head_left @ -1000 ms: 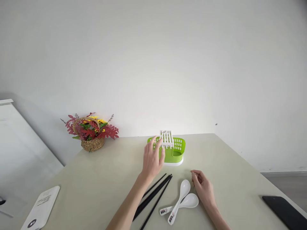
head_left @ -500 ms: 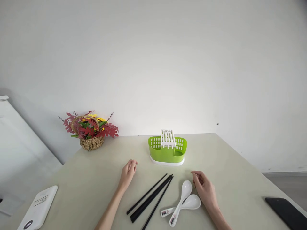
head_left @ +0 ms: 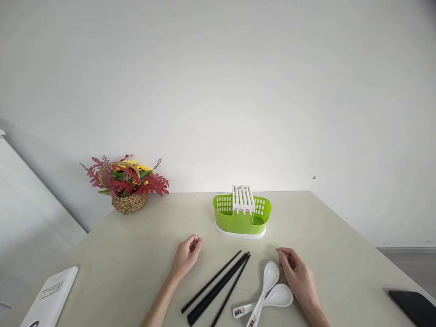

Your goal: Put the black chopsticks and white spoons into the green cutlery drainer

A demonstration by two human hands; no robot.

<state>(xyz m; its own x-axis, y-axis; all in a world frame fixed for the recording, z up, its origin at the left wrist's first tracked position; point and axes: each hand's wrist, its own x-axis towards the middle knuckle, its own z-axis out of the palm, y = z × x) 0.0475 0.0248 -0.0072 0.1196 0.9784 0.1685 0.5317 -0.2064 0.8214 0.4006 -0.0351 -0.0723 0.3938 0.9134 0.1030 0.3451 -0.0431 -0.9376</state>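
The left hand [head_left: 188,253] is on the table [head_left: 136,245], fingers curled narrow, nothing seen in them, left of the black chopsticks [head_left: 218,288]; the right hand [head_left: 296,272], also curled narrow and seemingly bare, is just beside 2 crossed white spoons [head_left: 264,296]; the green basket [head_left: 235,222] stands upright near the far edge; the flower basket [head_left: 130,203] is at the far left corner; the phone [head_left: 410,303] lies by the right edge.

I can't read a word from here. The printed lines [head_left: 52,289] on the flat white device [head_left: 50,300] left of the left hand [head_left: 187,254] are too small, as are the handle marks [head_left: 239,311] on the soup spoons [head_left: 271,275] beside the right hand [head_left: 299,276].
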